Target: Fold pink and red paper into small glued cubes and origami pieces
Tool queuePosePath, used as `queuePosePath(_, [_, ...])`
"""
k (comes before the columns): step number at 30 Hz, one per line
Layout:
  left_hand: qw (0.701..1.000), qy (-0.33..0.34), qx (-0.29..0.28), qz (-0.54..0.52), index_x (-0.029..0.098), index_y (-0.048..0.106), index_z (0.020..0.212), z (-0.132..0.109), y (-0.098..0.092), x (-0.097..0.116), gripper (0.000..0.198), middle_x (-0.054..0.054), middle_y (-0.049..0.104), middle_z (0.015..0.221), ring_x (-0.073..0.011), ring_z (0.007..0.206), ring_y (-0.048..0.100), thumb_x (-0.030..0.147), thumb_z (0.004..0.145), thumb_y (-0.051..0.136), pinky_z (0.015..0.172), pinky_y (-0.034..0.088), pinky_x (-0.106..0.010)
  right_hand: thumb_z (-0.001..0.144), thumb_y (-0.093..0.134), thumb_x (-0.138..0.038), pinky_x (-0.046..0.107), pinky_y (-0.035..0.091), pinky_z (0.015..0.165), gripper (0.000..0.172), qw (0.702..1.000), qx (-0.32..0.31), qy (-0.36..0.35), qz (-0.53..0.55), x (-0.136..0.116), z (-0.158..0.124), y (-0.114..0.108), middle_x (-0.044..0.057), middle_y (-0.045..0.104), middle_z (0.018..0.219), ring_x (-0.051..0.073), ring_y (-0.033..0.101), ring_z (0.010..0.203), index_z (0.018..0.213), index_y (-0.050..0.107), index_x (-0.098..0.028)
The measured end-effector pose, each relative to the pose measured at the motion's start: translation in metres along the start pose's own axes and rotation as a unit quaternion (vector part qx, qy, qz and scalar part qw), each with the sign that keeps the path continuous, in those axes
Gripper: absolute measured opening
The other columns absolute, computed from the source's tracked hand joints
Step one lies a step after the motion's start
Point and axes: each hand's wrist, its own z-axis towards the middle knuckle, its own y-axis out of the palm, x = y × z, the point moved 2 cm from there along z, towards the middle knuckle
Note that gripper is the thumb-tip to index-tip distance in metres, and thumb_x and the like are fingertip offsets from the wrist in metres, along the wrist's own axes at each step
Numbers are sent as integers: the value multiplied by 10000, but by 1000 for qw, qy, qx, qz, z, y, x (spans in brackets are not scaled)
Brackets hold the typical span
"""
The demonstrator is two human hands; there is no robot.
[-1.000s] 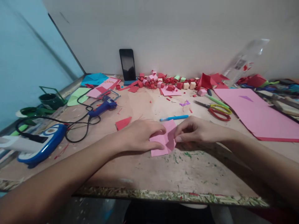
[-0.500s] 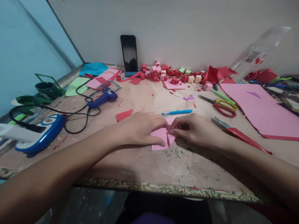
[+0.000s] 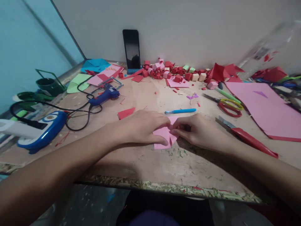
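A small piece of pink paper lies on the wooden table in front of me, with a raised fold near its right side. My left hand rests over its left part, thumb along the near edge and fingertips at the far side, gripping it against the table. At the right edge, the thumb and forefinger of my right hand pinch the folded flap. A blue pen lies just beyond both hands. Left of them is a red paper scrap.
Scissors and a red-handled cutter lie on the right, near large pink sheets. A blue glue gun and its cord lie left. Small paper cubes line the wall beside a propped phone. The table's front edge is rough.
The view has shifted slightly, so things sit a little higher and further right. Both hands keep the same hold on the pink paper.
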Motion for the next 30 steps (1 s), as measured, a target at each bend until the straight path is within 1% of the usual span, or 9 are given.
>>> queuePosePath(5, [1000,6,7,4,196,663,1199,0,1,0,390,-55,737,1119,-232,977,672,485,942,704,781,431,-306,927,667,-234,255,346,542,153,1000,-4,2,9,0,1,1,-20,663,628,113,516,537,789,710,-185])
queuePosePath(8, [1000,10,15,-1,192,680,1129,0,0,0,333,-45,738,1049,-213,894,664,459,934,718,723,413,-298,923,673,-238,257,343,534,150,1000,0,2,8,1,1,2,-17,659,623,117,518,536,788,711,-184])
queuePosePath(12, [998,60,36,-9,178,697,966,-1,0,1,182,-32,710,905,-191,805,631,358,943,715,673,381,-293,918,688,-263,257,355,534,145,1000,14,1,12,4,1,3,-11,659,632,120,517,537,802,719,-181])
queuePosePath(14, [995,89,43,-22,185,715,967,-3,1,1,121,-27,695,886,-179,803,624,301,968,681,682,386,-289,912,697,-265,256,357,529,141,1000,24,-1,18,5,2,3,-9,657,631,119,516,534,805,723,-177])
queuePosePath(22, [995,98,20,-19,222,798,1021,-6,2,3,222,-25,648,857,-143,723,587,301,1023,590,638,371,-283,934,696,-284,261,389,563,162,1000,11,-2,21,5,1,4,3,702,682,125,564,577,830,744,-169])
queuePosePath(24, [995,100,14,-22,225,803,1016,-6,1,4,231,-25,662,860,-140,721,590,297,1024,584,638,371,-280,955,677,-298,264,384,557,187,1000,17,-8,23,3,2,-2,1,705,682,123,559,571,835,749,-174])
queuePosePath(26, [994,103,13,-32,230,801,1047,-5,0,4,227,-26,691,888,-142,746,611,273,1021,580,653,380,-276,967,656,-300,265,393,555,196,998,57,-26,21,0,0,-15,3,711,693,124,563,572,850,753,-176])
queuePosePath(28, [993,107,14,-39,228,793,1065,-5,0,4,224,-27,711,904,-147,766,628,250,1015,576,666,389,-275,973,638,-287,265,433,572,190,993,107,-56,11,-5,-6,-32,14,724,724,132,596,594,869,753,-177])
queuePosePath(30, [993,108,11,-39,220,787,1042,-5,0,4,219,-26,717,894,-150,758,630,240,1010,571,662,389,-278,981,618,-269,275,489,620,198,988,114,-98,-24,-12,-17,-44,35,743,779,155,659,665,861,747,-178])
